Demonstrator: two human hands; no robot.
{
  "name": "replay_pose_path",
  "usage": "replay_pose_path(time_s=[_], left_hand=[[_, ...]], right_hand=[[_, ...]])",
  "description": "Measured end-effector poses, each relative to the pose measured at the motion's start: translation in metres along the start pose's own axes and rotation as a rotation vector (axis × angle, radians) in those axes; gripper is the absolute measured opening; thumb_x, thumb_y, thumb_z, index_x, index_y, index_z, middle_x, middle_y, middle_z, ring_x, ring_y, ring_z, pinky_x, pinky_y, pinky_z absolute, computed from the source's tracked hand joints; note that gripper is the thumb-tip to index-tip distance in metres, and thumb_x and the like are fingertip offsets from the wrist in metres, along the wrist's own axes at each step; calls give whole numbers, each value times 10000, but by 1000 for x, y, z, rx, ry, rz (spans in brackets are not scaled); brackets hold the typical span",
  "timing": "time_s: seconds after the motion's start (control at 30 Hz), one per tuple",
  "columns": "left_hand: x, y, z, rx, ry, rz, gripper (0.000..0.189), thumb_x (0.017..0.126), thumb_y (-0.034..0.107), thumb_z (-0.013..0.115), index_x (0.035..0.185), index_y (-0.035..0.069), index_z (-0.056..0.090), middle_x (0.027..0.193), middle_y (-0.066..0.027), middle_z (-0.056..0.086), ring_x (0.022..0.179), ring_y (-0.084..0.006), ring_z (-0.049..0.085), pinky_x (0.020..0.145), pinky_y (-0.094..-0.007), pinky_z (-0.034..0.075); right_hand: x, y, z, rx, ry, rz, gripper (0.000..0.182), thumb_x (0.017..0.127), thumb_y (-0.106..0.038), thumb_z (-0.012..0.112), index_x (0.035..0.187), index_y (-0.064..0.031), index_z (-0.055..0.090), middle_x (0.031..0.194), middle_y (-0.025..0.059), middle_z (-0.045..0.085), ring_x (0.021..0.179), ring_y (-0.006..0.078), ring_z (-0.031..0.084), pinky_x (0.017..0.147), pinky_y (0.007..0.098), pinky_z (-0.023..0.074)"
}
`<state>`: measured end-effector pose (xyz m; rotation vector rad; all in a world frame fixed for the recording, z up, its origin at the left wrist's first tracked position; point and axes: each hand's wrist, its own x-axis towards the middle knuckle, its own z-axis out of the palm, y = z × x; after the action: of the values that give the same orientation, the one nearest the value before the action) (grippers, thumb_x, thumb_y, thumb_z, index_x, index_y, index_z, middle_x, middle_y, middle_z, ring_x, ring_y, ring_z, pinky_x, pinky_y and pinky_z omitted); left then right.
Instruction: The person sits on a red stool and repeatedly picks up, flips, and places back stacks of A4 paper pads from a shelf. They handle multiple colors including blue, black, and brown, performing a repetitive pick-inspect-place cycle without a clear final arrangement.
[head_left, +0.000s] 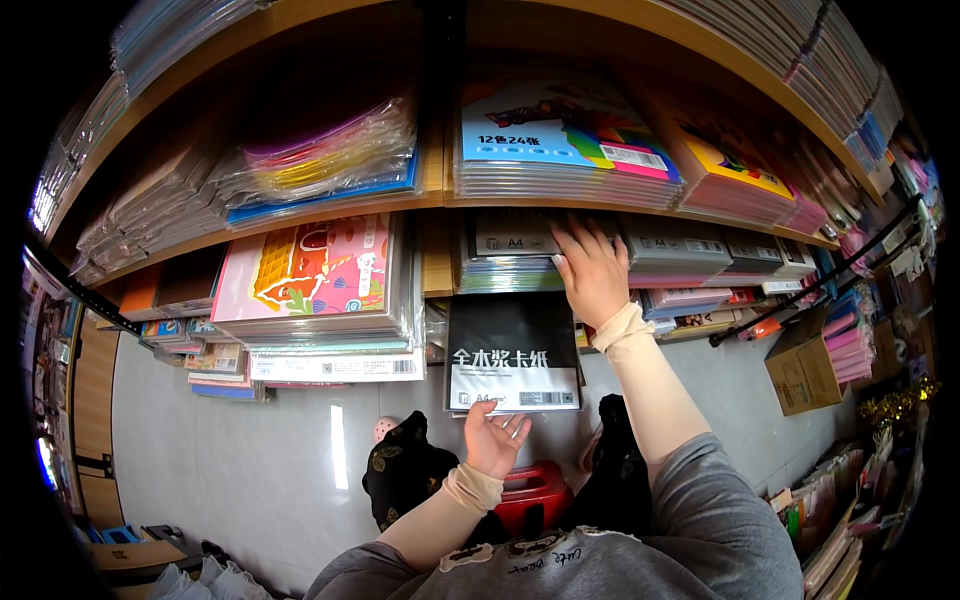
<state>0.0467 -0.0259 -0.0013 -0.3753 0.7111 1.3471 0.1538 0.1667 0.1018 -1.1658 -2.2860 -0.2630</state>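
Observation:
A black and white pack of A4 card paper (514, 345) juts out from a lower shelf towards me. At its near edge is my left hand (493, 439), palm up, with the thumb by the front edge; whether it grips the pack I cannot tell. My right hand (592, 270) reaches over the shelf above, palm down and fingers spread. Its fingertips rest at a dark A4 paper pack (514, 236), which lies on a stack of clear-wrapped packs (510, 274).
A wooden shelf edge (330, 214) runs across above my hands. Pink-covered packs (315, 277) stick out at left, grey packs (675, 247) lie at right. A red plastic object (534, 491) sits between my legs. A cardboard box (804, 371) stands on the floor at right.

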Motion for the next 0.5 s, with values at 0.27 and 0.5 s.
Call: replay_pose_path(time_s=[0.27, 0.5], left_hand=[[1, 0, -1, 2, -7, 1, 463, 725, 272, 515, 1116, 47, 410, 1184, -146, 415, 1110, -289, 389, 974, -405, 292], [2, 0, -3, 6, 2, 3, 473, 721, 268, 523, 1118, 42, 400, 1189, -146, 409, 1115, -288, 387, 977, -412, 293]], right_hand=[[4, 1, 3, 19, 0, -3, 408, 788, -285, 532, 1179, -176, 493, 1252, 72, 436, 1171, 270, 367, 957, 528, 215], [2, 5, 6, 54, 30, -27, 403, 787, -272, 538, 1177, -180, 500, 1246, 73, 445, 1165, 263, 376, 954, 482, 223]])
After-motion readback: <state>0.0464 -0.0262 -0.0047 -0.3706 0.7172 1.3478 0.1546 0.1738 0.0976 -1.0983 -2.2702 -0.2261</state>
